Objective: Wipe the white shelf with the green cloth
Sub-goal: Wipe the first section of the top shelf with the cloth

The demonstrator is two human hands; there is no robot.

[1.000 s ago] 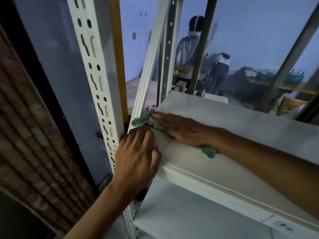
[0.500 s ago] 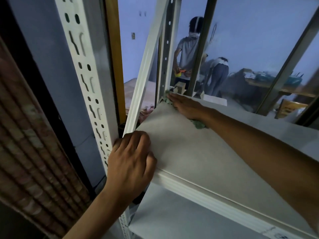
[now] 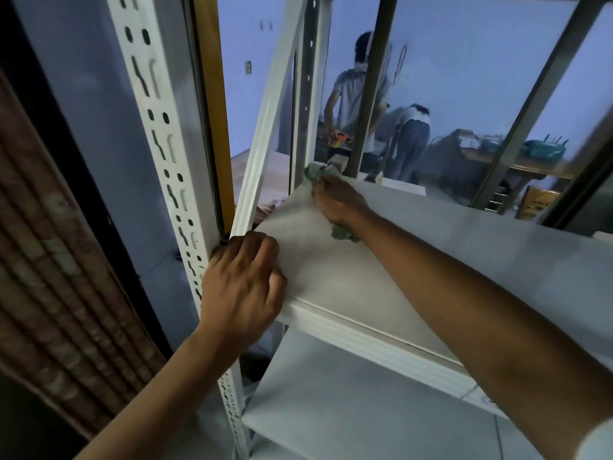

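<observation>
The white shelf (image 3: 381, 280) runs from the near left corner off to the right. My right hand (image 3: 338, 200) presses the green cloth (image 3: 313, 175) flat against the shelf's far left corner; a bit of cloth also pokes out under the wrist. My left hand (image 3: 242, 287) grips the shelf's near left corner, fingers curled over the edge beside the slotted white upright (image 3: 166, 154). Most of the cloth is hidden under my right hand.
A lower white shelf (image 3: 348, 410) lies beneath. White diagonal brace (image 3: 265, 127) and grey posts (image 3: 368, 84) rise behind the shelf. A woven brown blind (image 3: 49, 260) hangs at left. Two people (image 3: 358, 94) stand at a table beyond the glass.
My right hand slid the green cloth from the shelf's near left corner to its far left corner. My left hand stayed gripping the near corner.
</observation>
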